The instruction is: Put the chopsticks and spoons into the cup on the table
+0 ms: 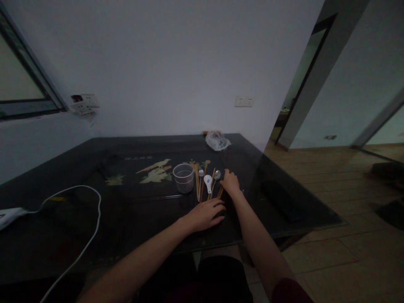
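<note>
My left hand [206,214] lies low over the dark tabletop with its fingers apart, just below the near ends of the utensils. At the right end of the row, my right hand [230,182] is closed over a pair of wooden chopsticks [220,192], whose upper part it hides. Laid out to its left are a metal spoon [217,174], a white spoon with a blue mark [207,183], another metal spoon [201,173] and several more chopsticks [197,182]. A clear plastic cup-like container [183,179] stands upright left of the row.
A crumpled clear plastic bag [217,142] sits at the table's far edge by the wall. A white cable [98,210] runs from a white power strip [11,216] on the left. A dark flat object [280,200] lies on the right side of the table.
</note>
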`<action>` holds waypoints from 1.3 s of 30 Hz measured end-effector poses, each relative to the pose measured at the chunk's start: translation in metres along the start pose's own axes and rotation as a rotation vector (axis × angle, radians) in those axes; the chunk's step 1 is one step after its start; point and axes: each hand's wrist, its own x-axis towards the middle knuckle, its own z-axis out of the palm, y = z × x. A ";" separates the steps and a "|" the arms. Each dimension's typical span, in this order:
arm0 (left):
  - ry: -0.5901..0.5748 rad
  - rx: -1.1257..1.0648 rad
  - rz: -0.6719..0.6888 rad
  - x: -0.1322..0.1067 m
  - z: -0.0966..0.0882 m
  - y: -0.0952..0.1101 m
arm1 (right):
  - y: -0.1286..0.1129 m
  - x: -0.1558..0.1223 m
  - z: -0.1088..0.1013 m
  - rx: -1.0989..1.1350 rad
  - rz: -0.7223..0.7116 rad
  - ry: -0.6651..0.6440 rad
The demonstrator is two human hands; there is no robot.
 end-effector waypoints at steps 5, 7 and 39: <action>0.001 -0.049 0.052 0.003 0.002 0.000 | -0.005 -0.001 -0.001 -0.037 0.028 -0.001; 0.006 -0.051 0.059 0.003 0.003 0.000 | -0.005 0.000 -0.001 -0.048 0.044 -0.011; 0.616 -0.390 -0.281 0.006 -0.026 -0.019 | 0.000 -0.012 -0.057 1.380 -0.313 -0.097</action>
